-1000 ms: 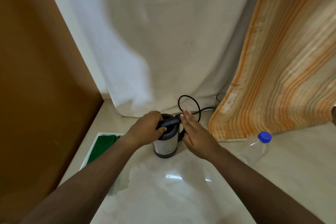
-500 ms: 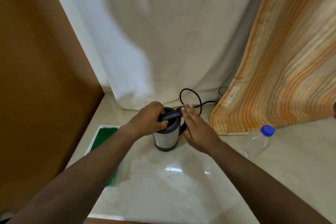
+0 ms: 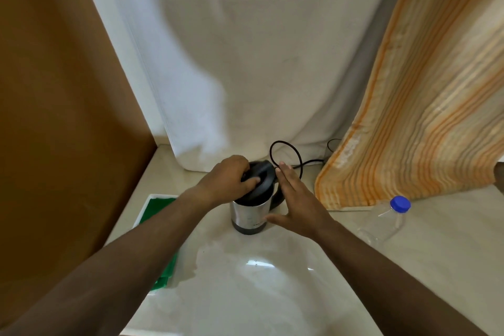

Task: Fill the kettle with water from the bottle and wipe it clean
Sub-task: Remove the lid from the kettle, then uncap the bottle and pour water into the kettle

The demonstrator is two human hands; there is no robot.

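Observation:
A steel kettle (image 3: pixel 249 214) with a black lid (image 3: pixel 263 181) and black base stands upright on the pale counter (image 3: pixel 272 294). My left hand (image 3: pixel 227 181) rests on top of the lid, fingers curled over it and thumb pressed on it. My right hand (image 3: pixel 296 202) lies flat against the kettle's right side by the handle, fingers straight. A clear plastic bottle (image 3: pixel 387 222) with a blue cap (image 3: pixel 400 203) stands to the right, capped. A green cloth (image 3: pixel 156 213) lies in a white tray left of the kettle, partly hidden by my left forearm.
A black power cord (image 3: pixel 286 153) loops behind the kettle. A white sheet (image 3: pixel 245 63) hangs at the back, an orange striped cloth (image 3: pixel 422 117) drapes at the right, and a brown panel (image 3: pixel 60 117) walls the left. A wet patch (image 3: pixel 207 256) shines in front of the kettle.
The lid has come down onto the kettle under my left hand. My right hand has opened flat against the kettle's side. The view has shifted slightly.

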